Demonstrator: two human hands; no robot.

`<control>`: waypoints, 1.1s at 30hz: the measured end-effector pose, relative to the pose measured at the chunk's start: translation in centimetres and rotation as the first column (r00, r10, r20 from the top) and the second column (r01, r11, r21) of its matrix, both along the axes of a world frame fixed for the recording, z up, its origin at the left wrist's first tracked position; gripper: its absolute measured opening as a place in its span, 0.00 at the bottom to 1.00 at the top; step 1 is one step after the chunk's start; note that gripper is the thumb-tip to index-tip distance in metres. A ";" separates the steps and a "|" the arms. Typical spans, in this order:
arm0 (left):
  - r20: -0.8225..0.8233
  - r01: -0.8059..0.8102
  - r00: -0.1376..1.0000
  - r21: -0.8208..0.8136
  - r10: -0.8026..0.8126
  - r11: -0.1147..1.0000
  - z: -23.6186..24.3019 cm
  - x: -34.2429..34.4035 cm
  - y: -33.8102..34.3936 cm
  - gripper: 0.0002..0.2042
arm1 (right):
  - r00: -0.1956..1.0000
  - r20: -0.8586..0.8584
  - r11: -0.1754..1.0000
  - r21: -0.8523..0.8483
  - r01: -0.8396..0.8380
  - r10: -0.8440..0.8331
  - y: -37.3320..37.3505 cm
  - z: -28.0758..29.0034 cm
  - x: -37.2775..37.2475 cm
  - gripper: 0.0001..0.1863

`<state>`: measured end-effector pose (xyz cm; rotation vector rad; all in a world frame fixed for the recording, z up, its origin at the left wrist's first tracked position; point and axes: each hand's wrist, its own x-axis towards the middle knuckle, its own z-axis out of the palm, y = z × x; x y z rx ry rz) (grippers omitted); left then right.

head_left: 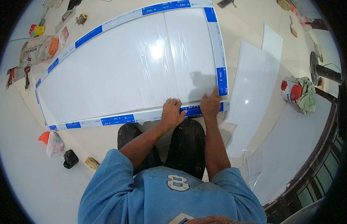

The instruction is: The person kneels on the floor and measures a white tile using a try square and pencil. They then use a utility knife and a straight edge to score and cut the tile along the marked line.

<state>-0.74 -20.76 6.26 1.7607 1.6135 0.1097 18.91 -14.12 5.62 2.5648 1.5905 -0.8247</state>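
1. Head view, step in hand: the work seems to be fitting or lining up the near rail (92, 122) of the frame along the edge of the white panel (106, 74), with attention at the near right corner
2. Head view, hands: the left hand (173, 114) lies over the near rail, fingers at the panel's edge and thumb on the blue film; the right hand (210, 106) is at the corner, fingers bent, one finger pointing toward the near end of the right rail (218, 44); whether either hand grips or only presses, I cannot tell
3. Head view, next move: it probably calls for even pressure and a square meeting of the two rails, as the corner does not look quite closed, though the right hand hides part of it
4. Head view, the panel: it lies flat on the tiled floor (248, 26) before the person's knees, glossy white with a faint wood grain, a seam crossing its right part, and rails in blue and white film along all sides
5. Head view, around it: loose white panels (248, 86) lie to the right, and a tape measure (81, 19) rests beyond the far rail (87, 36)
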 end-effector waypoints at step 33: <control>-0.097 -0.496 0.857 -0.417 0.506 0.762 -1.2 1.8 4.6 0.26 | 0.157 -0.654 0.480 -0.351 0.804 -0.740 2.9 1.6 0.2 0.29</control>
